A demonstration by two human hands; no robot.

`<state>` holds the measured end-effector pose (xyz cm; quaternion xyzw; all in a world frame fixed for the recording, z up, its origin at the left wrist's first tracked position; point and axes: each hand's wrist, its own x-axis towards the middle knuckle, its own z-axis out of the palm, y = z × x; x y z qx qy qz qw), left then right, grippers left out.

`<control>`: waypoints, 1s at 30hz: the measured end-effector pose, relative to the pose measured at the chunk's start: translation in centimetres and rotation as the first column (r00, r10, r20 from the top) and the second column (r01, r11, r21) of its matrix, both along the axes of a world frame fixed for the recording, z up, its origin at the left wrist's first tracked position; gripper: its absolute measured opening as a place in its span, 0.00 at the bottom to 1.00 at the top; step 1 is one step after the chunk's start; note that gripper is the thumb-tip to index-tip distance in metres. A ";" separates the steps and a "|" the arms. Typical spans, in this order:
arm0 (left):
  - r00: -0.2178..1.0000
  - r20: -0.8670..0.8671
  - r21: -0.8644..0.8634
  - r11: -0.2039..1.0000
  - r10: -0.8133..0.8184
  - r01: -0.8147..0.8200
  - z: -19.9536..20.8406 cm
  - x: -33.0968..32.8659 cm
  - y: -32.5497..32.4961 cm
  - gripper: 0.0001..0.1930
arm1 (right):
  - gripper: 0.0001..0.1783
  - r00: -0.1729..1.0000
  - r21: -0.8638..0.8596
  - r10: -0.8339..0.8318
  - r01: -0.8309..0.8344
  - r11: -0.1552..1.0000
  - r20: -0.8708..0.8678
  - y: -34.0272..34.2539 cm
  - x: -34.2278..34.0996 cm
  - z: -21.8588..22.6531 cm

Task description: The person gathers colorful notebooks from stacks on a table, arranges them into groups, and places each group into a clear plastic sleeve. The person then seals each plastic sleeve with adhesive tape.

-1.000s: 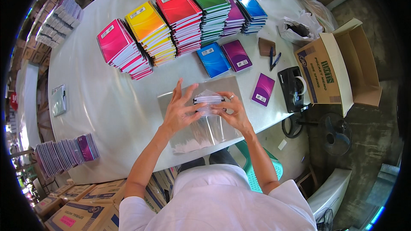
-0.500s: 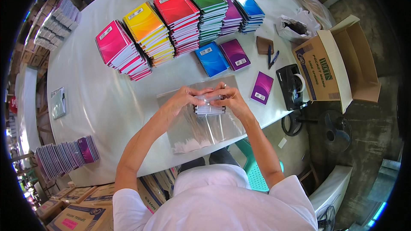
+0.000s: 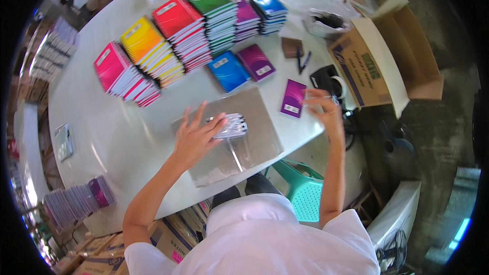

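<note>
Possibly, the clear-wrapped white bundle [image 3: 234, 126] on transparent plastic sheets [image 3: 256, 147] could spring open if the splayed, ungripping left hand [image 3: 193, 140] resting on it lifted, while the blurred right hand [image 3: 324, 110], its grip indeterminable, hovers beside the black tape dispenser [image 3: 323, 77].

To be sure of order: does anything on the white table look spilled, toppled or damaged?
Nothing clearly stands out: the colourful spiral-notebook stacks stand untoppled, and the white bundle in clear plastic at the left hand looks whole. Blur hides fine detail.
</note>
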<state>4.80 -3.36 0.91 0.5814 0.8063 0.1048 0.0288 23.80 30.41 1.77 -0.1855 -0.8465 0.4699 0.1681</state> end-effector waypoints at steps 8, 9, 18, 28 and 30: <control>1.000 -0.019 0.037 0.999 -0.021 0.021 0.1 0.7 0.9 0.35 | 0.18 0.757 -0.352 -0.266 0.545 0.761 0.597 16.8 12.5 -3.7; 1.000 -0.014 0.041 0.999 -0.020 0.021 0.1 0.7 1.0 0.35 | 0.17 0.796 -0.456 -0.189 0.503 0.734 0.575 17.2 13.0 -3.6; 1.000 -0.031 0.041 0.999 -0.002 0.003 0.1 0.9 0.8 0.35 | 0.04 0.885 -0.388 -0.466 0.428 0.816 -0.006 13.9 19.4 -9.9; 0.995 -0.100 0.075 0.997 0.023 -0.016 -1.1 1.0 0.0 0.37 | 0.07 0.957 -0.665 -0.221 0.291 0.687 0.190 -11.5 -0.9 1.7; 0.995 -0.097 0.104 0.994 0.027 -0.017 -1.0 1.1 0.3 0.34 | 0.10 0.960 -0.817 -0.163 0.279 0.504 0.228 -17.1 -4.3 1.8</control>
